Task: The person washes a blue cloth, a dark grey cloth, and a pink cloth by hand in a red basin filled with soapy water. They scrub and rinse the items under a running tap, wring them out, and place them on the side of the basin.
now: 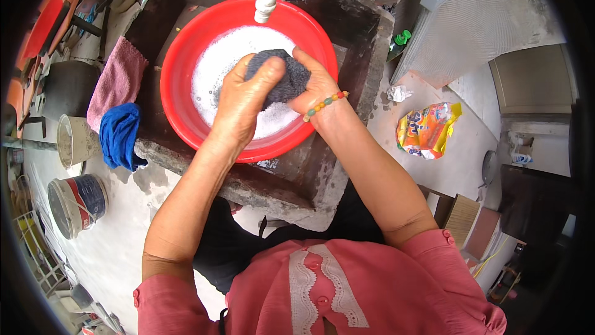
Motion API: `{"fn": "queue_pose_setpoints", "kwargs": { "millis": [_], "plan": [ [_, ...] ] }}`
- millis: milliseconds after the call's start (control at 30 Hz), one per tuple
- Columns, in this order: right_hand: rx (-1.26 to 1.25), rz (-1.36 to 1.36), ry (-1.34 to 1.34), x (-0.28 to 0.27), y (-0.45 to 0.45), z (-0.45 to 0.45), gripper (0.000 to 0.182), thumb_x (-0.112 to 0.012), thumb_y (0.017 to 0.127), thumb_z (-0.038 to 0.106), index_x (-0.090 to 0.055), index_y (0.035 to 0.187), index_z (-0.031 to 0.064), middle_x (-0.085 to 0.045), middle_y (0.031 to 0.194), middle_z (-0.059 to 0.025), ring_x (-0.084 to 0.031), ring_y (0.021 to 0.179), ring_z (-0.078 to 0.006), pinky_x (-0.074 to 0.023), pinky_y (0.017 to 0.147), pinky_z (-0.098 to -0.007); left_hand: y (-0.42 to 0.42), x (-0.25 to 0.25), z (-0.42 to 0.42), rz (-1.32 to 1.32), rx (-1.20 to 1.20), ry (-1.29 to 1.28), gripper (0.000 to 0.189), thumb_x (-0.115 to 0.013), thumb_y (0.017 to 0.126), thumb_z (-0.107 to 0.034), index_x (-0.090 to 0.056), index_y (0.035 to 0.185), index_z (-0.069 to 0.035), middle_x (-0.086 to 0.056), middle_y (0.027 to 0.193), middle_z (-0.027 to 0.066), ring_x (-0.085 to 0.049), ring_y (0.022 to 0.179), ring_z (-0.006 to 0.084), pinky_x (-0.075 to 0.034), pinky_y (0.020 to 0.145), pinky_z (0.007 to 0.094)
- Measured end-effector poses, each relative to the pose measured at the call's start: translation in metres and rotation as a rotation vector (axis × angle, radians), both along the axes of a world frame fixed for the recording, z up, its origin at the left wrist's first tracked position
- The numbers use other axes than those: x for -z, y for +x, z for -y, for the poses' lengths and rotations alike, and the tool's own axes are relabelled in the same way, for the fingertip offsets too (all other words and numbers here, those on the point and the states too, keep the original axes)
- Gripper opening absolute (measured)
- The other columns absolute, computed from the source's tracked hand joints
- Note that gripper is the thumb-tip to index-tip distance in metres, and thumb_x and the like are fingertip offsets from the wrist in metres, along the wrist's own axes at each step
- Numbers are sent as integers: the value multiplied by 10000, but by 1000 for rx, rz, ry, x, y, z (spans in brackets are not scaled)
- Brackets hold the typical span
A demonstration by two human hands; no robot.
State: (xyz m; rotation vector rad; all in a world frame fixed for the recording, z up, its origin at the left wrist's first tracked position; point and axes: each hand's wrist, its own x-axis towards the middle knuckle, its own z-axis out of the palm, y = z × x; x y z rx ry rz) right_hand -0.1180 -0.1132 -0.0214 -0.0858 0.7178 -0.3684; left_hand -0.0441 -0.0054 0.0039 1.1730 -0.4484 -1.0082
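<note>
A dark grey cloth (290, 77), bunched into a wad, is held between both hands above sudsy water. My left hand (246, 98) grips its left side, with the thumb lying across the top. On the right side my right hand (316, 81) cups the same cloth; a beaded bracelet (326, 105) circles that wrist. Below them white foam (216, 63) covers much of the water in a red plastic basin (174, 98). The basin sits inside a rough concrete sink (297, 205). Over its far rim hangs a white tap spout (265, 7) with a red handle.
A pink towel (118, 79) and a blue cloth (120, 135) drape over the sink's left edge. On the floor at left stand a lidded bucket (79, 205) and an open pail (76, 142). To the right are a detergent bag (428, 130) and crumpled paper (399, 93).
</note>
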Motion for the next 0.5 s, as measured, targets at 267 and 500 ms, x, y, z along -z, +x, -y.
{"fn": "queue_pose_setpoints", "kwargs": {
  "millis": [267, 500],
  "plan": [
    [3, 39, -155, 2, 17, -38, 203, -393, 960, 179, -528, 1037, 49, -590, 1043, -81, -594, 957, -195, -490, 867, -377, 51, 40, 25, 339, -187, 292, 361, -565, 805, -153, -564, 1130, 3, -616, 938, 103, -602, 875, 194, -473, 810, 305],
    [-116, -56, -318, -7, 6, 3, 333, -414, 953, 363, -538, 1011, 59, -588, 1017, -122, -583, 926, -255, -479, 882, -393, -49, 1, 8, 1004, -200, 75, 210, -582, 844, -151, -559, 978, 10, -454, 1251, 273, -452, 1150, 417, -373, 955, 436]
  ]
}}
